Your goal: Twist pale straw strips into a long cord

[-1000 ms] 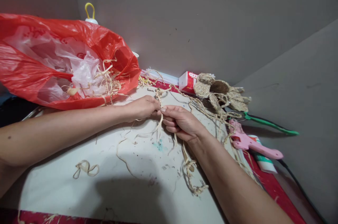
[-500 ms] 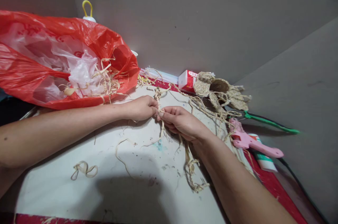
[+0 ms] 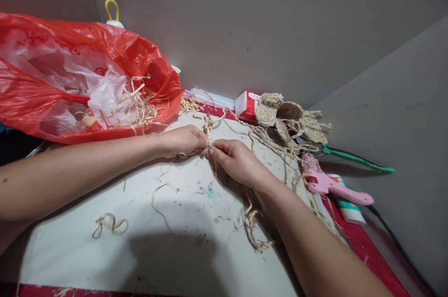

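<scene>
A braided straw cord (image 3: 208, 124) runs down from the far part of the white board (image 3: 150, 255) into my fingers. My left hand (image 3: 185, 141) pinches it from the left. Close beside it, my right hand (image 3: 235, 157) pinches the cord's lower end between thumb and forefinger. Loose strands hang below the fingers, partly hidden by the right hand. Another length of straw braid (image 3: 255, 231) lies under and beside my right forearm. A thin straw strand (image 3: 157, 203) and a curled strip (image 3: 110, 224) rest on the board.
A red plastic bag (image 3: 147, 54) with straw strips stands at the left. Woven straw pieces (image 3: 268, 110) and a red-and-white box (image 3: 247, 105) lie at the back. Along the right are a pink glue gun (image 3: 336, 187), green-handled pliers (image 3: 360, 159) and a white-and-green tube (image 3: 350, 208).
My left fingers have shifted slightly and show more spread at the knuckles. My right fingers have closed in toward the cord, and fewer loose strands show below. The view has moved slightly.
</scene>
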The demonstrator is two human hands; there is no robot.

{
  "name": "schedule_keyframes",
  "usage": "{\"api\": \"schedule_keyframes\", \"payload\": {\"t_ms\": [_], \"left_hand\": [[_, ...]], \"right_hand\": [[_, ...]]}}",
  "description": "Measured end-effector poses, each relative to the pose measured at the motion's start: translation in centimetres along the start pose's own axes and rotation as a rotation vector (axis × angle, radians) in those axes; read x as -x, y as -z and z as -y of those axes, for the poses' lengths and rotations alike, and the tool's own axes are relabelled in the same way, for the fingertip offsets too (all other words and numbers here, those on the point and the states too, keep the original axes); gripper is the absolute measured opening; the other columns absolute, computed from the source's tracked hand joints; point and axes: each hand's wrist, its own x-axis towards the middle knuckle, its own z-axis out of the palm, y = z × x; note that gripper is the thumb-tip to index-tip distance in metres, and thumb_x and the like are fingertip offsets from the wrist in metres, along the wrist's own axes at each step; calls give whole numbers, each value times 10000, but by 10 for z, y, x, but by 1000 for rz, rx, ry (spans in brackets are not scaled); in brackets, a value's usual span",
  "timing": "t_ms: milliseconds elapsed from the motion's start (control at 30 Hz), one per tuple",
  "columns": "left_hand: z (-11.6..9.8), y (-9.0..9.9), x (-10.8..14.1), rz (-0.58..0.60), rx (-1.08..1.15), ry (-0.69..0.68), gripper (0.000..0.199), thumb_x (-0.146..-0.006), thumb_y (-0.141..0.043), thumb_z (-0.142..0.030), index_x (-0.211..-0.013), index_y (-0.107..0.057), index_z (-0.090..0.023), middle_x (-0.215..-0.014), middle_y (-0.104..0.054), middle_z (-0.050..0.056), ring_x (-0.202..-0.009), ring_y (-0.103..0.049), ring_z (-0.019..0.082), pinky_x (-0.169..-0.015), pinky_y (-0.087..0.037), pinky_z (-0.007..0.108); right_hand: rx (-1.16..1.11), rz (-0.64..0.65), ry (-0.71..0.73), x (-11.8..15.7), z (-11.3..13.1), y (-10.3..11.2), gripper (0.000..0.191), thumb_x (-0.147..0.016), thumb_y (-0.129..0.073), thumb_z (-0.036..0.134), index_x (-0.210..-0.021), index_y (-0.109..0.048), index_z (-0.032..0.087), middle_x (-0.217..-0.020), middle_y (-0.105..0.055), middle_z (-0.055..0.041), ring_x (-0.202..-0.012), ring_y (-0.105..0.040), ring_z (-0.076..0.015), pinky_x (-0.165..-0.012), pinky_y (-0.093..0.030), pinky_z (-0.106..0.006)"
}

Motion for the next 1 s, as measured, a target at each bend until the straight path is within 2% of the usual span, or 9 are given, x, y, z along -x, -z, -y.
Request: {"api": "schedule_keyframes", "payload": {"t_ms": [200,367,467,533,633,700,800,900,1000], "left_hand": [[2,-2,-2,-75,-107,-12,191,-784,-504,-210,-597,-509,-171,-378,-297,-68,-315,-212,57,-336,-115,218],[4,-3,1,-114,-222,-63,171,-776,-482,-212,-614,-513,-168,-411,-341,-71,-329,-239,57,-345,-146,211],[5,-4,1,-149,-254,-106,191,-777,-472,-207,-592,-497,-165,-427,-357,-69,-354,-257,55,-364,-166,206],[7,-6,1,-175,-248,-116,217,-772,-471,-190,-557,-459,-166,-420,-350,-70,-360,-260,51,-374,-161,204],[8,-7,1,-186,-168,-106,249,-764,-472,-157,-523,-411,-171,-398,-317,-74,-347,-243,47,-371,-135,211],[7,-7,1,-159,-63,-61,268,-769,-470,-151,-513,-397,-178,-383,-302,-73,-328,-228,51,-357,-114,221],[5,-6,1,-89,110,1,318,-788,-491,-163,-492,-375,-183,-359,-277,-71,-310,-202,50,-343,-86,230],[2,-5,1,-50,216,-1,292,-807,-524,-174,-524,-457,-164,-349,-297,-67,-312,-200,46,-344,-87,226],[0,-4,2,-51,262,6,223,-825,-531,-172,-605,-552,-142,-340,-311,-68,-310,-200,45,-347,-95,219]], "right_hand": [[67,-2,10,2,6,3,264,-794,-484,281,-547,-451,194,-505,-412,32,-495,-337,-114,-474,-257,-241],[189,25,-83,5,15,15,254,-801,-431,301,-649,-584,166,-548,-494,14,-531,-419,-136,-512,-311,-249],[125,-13,-120,6,18,10,259,-801,-428,310,-661,-587,161,-522,-448,32,-496,-384,-124,-488,-304,-241],[69,-23,-90,8,19,0,249,-809,-417,289,-632,-546,172,-511,-425,40,-481,-368,-116,-483,-302,-236],[107,-28,20,13,23,-16,252,-829,-396,241,-599,-484,186,-545,-483,19,-509,-409,-121,-510,-315,-235],[239,-52,61,17,25,-23,247,-838,-396,209,-611,-489,185,-592,-553,-11,-545,-457,-134,-535,-317,-244],[489,-67,43,18,26,-27,220,-848,-399,176,-700,-562,176,-675,-650,-69,-584,-525,-164,-562,-304,-271],[663,-69,19,20,28,-28,229,-873,-387,185,-782,-596,167,-707,-684,-105,-579,-552,-181,-556,-275,-292],[714,-10,66,28,38,-32,219,-876,-390,178,-796,-594,164,-671,-672,-93,-538,-523,-167,-530,-244,-294]]}}
